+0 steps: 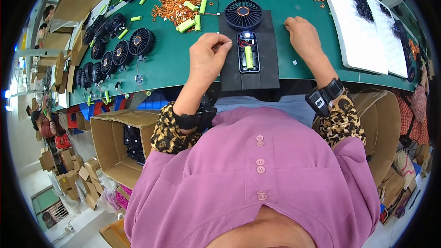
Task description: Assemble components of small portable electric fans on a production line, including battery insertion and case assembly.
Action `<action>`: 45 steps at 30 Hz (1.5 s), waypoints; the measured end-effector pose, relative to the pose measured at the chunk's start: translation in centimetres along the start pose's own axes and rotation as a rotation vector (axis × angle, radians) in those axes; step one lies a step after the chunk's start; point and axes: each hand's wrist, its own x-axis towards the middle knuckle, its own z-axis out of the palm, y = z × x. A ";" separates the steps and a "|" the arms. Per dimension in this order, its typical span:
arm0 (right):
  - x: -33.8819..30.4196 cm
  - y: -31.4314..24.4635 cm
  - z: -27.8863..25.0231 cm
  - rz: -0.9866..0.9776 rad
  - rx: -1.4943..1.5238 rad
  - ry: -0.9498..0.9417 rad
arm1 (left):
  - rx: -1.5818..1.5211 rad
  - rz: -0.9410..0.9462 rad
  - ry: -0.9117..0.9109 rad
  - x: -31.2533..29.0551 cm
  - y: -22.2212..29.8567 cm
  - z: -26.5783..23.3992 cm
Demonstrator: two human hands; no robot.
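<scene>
while the black fan lies on a dark pad in the head view, handle open, the left hand pinches narrowly beside it. the right hand curls loosely; whether either holds anything, i cannot tell.

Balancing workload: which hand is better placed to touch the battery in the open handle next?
Likely the left hand: it sits close beside the open handle holding the green battery. The right hand sits farther off, beyond the dark mat.
</scene>
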 end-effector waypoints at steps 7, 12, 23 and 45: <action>-0.6 -0.2 -0.8 0.060 0.126 0.026 | -0.021 -0.040 0.012 0.8 -1.2 1.5; -1.0 -0.1 -1.0 0.106 0.241 0.047 | 0.007 -0.076 -0.028 1.1 -1.4 1.8; -1.5 -1.7 -2.5 0.073 0.388 0.104 | 0.130 -0.028 -0.115 2.2 -1.2 1.3; -0.7 -6.3 0.2 0.106 0.684 -0.011 | 0.217 0.175 -0.018 1.0 -1.0 1.8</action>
